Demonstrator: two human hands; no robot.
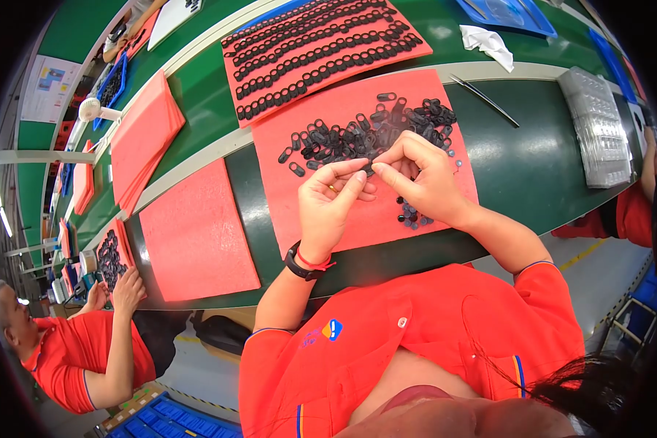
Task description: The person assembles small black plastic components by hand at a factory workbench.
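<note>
Just now the left hand and right hand pinch a small black part between their fingertips, above a pink mat; a heap of black loops lies just beyond, round buttons nearer the body, tweezers off to the right

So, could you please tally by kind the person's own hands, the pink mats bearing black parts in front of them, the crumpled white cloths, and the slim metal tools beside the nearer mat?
Hands: 2, left hand and right hand
Pink mats: 2, nearer mat and farther mat
White cloth: 1
Metal tool: 1
Total: 6
</note>
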